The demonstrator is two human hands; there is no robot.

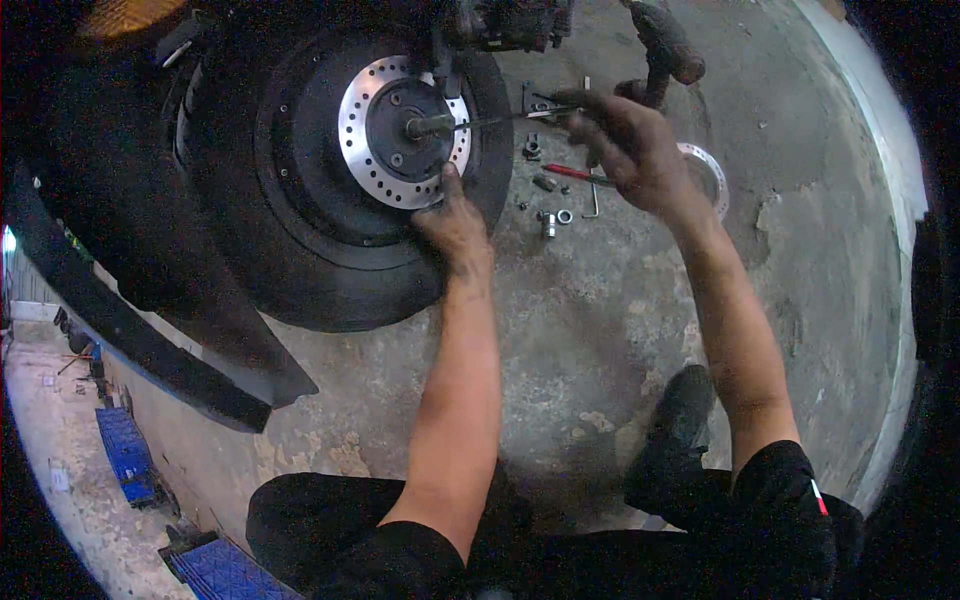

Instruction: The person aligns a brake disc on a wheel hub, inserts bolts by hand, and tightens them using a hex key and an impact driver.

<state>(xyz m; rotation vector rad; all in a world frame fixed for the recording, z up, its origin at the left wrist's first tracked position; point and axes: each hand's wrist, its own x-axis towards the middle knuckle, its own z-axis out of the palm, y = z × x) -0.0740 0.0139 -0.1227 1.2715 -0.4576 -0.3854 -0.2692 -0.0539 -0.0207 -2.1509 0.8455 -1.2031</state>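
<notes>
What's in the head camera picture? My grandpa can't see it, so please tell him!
A person's two bare hands work at a big black wheel: the left hand is at the edge of its shiny, holey disc, while the blurred right hand holds a thin dark tool toward the middle. Small metal parts lie on the grey floor.

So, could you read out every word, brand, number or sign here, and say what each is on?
None that I can read.
Black rubber tyre: any sidewall lettering is too dark to make out.
Shiny silver metal disc with drilled holes: no legible marks.
Slim red object near the right hand: too small to tell.
</notes>
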